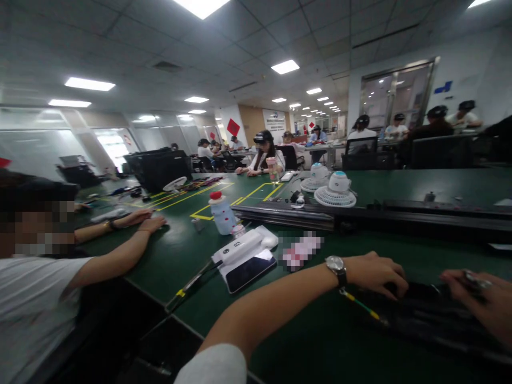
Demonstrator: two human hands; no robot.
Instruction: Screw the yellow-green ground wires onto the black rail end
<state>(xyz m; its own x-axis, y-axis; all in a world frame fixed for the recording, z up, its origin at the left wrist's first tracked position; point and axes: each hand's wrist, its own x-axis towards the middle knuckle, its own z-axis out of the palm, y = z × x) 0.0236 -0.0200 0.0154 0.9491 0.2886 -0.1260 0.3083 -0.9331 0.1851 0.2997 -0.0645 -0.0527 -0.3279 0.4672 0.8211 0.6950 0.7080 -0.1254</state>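
My left hand (374,272), with a watch (336,265) on its wrist, reaches over the table at lower right. Its fingers curl down and close on the edge of a long black object (420,320), which is too dark and blurred to name. Facing it from the right edge, my right hand (476,301) has its fingers closed around a small shiny metallic piece (477,281), its kind unclear. A green and yellow cord (362,305) hangs from near my left wrist and ends over the black object.
On the green table (180,256) are a phone (250,271), a white device (242,245), a bottle with a red cap (222,213) and white fans (336,191). A black rail (420,216) crosses beyond my hands. A co-worker's arms (116,258) rest at left.
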